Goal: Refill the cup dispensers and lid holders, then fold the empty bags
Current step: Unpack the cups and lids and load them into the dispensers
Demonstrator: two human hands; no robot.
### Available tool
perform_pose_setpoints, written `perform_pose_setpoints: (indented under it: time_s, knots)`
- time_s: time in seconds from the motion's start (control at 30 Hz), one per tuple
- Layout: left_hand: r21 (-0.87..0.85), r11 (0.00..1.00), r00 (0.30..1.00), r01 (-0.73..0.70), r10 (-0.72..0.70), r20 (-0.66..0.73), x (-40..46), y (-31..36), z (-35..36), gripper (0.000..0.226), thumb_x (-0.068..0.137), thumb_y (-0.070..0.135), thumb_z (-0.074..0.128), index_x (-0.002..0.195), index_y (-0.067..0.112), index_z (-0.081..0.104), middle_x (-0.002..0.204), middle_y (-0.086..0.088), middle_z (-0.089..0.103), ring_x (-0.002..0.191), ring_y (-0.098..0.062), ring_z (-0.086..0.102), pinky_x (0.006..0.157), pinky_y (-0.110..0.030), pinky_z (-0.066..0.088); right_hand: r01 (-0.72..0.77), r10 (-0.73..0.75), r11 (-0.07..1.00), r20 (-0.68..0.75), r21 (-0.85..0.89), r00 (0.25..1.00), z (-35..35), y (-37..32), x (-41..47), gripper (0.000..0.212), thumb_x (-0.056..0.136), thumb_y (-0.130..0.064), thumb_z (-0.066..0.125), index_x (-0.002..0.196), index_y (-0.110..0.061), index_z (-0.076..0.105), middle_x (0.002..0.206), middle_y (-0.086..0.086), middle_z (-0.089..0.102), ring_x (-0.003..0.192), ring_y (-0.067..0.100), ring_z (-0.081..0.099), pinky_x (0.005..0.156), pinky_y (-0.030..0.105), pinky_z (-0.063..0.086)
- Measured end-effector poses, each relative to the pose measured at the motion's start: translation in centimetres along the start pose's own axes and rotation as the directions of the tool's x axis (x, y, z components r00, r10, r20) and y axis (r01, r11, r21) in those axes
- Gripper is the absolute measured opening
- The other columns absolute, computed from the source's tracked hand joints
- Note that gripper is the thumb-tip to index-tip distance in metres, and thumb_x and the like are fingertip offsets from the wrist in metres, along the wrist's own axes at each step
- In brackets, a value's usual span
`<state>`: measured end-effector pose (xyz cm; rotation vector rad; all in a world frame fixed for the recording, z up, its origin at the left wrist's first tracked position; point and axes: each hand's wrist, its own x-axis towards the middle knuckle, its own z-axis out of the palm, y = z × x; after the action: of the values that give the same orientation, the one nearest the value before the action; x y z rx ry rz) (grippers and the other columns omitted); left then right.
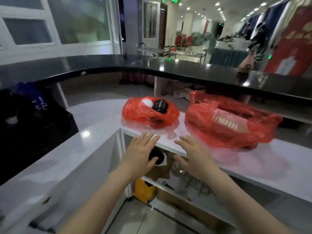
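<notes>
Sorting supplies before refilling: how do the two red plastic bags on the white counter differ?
The left red plastic bag is smaller and shows black and white lids; the right red plastic bag is larger and holds a sleeve of stacked clear cups lying sideways. Both are crumpled, translucent, and untouched on the white counter.

A curved black countertop (185, 68) runs above a white work counter (94, 119) in a brightly lit hall. Dark bundles, one with blue fabric (36, 98), sit at the left. On the shelves under the counter stand a yellow bag (143, 191) and a round black object (156, 156). Beyond the counter are red chairs (184, 40), a metal trolley (170, 51), a green-draped table (226, 56) and a red banner (293, 41).
</notes>
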<state>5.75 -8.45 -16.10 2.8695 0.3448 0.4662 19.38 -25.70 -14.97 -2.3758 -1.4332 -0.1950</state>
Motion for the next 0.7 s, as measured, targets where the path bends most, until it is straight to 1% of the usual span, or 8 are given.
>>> perform_pose_setpoints:
  time_s: [0.1,0.2,0.27,0.37,0.43,0.5,0.6,0.7]
  knots:
    - [-0.041,0.996,0.997,-0.073,0.073,-0.014,7.0,0.0,2.3,0.072,0.093,0.039,0.053,0.151,0.031,0.011,0.16,0.009,0.005,0.147,-0.012,-0.002,0.116,-0.029,-0.003,-0.072,0.07,0.997,-0.057,-0.027,0.996,-1.0,4.5,2.6,0.042,0.086,-0.028,0.066,0.125,-0.014,0.06,0.134,0.008,0.053,0.126,0.028,0.046,0.105,0.041,0.038]
    - [-0.095,0.983,0.987,-0.158,0.155,-0.036,14.0,0.9,3.8,0.069,0.093,0.038,0.053,0.151,0.03,0.016,0.159,0.009,0.008,0.146,-0.01,0.0,0.114,-0.026,-0.006,-0.11,0.096,0.993,-0.251,-0.043,0.963,-2.5,9.2,4.7,0.026,0.077,-0.009,0.073,0.103,-0.008,0.071,0.105,0.009,0.068,0.099,0.03,0.062,0.089,0.041,0.051]
    - [-0.121,0.966,0.973,-0.228,0.224,-0.048,18.2,2.1,4.7,0.067,0.094,0.035,0.053,0.151,0.027,0.019,0.159,0.007,0.012,0.147,-0.011,0.003,0.114,-0.025,-0.006,-0.166,0.129,0.982,-0.333,-0.086,0.934,-3.8,12.3,5.3,0.025,0.071,-0.003,0.075,0.095,-0.009,0.071,0.094,0.006,0.069,0.088,0.026,0.064,0.079,0.037,0.054]
    - [-0.153,0.929,0.941,-0.338,0.333,-0.057,23.0,4.9,6.0,0.062,0.095,0.033,0.052,0.15,0.023,0.025,0.158,0.004,0.018,0.147,-0.014,0.01,0.116,-0.028,-0.001,-0.317,0.249,0.942,-0.403,-0.112,0.881,-5.4,17.0,4.7,0.028,0.065,0.003,0.077,0.09,-0.008,0.071,0.089,0.008,0.069,0.081,0.031,0.063,0.07,0.04,0.054]
    - [-0.213,0.897,0.922,-0.387,0.383,-0.061,25.3,7.3,7.0,0.055,0.096,0.028,0.052,0.147,0.02,0.034,0.155,0.003,0.027,0.146,-0.016,0.017,0.117,-0.027,0.003,-0.409,0.342,0.907,-0.393,-0.099,0.854,-6.1,19.7,3.9,0.027,0.067,0.005,0.076,0.091,-0.008,0.072,0.09,0.009,0.069,0.083,0.035,0.063,0.072,0.042,0.053]
    - [-0.277,0.862,0.904,-0.425,0.422,-0.072,27.4,9.9,7.9,0.045,0.098,0.024,0.049,0.142,0.019,0.043,0.151,0.003,0.036,0.143,-0.015,0.025,0.116,-0.023,0.003,-0.463,0.404,0.882,-0.357,-0.094,0.842,-6.7,22.6,3.1,0.026,0.07,0.005,0.074,0.092,-0.009,0.073,0.091,0.008,0.07,0.086,0.034,0.064,0.074,0.041,0.053]
    - [-0.32,0.835,0.892,-0.448,0.442,-0.095,30.3,12.7,9.3,0.037,0.097,0.018,0.051,0.133,0.019,0.054,0.141,0.005,0.051,0.132,-0.012,0.043,0.114,-0.021,0.011,-0.553,0.513,0.827,-0.259,-0.108,0.818,-7.5,26.6,2.9,0.022,0.081,-0.007,0.066,0.102,-0.013,0.072,0.1,0.005,0.07,0.096,0.03,0.062,0.078,0.041,0.051]
    - [-0.297,0.85,0.898,-0.435,0.432,-0.081,33.3,14.8,10.4,0.036,0.095,0.016,0.054,0.129,0.022,0.058,0.133,0.007,0.058,0.124,-0.012,0.052,0.113,-0.022,0.018,-0.488,0.456,0.856,-0.197,-0.167,0.868,-7.6,30.2,3.8,0.021,0.085,-0.018,0.064,0.105,-0.016,0.071,0.1,0.005,0.07,0.096,0.03,0.061,0.08,0.039,0.049]
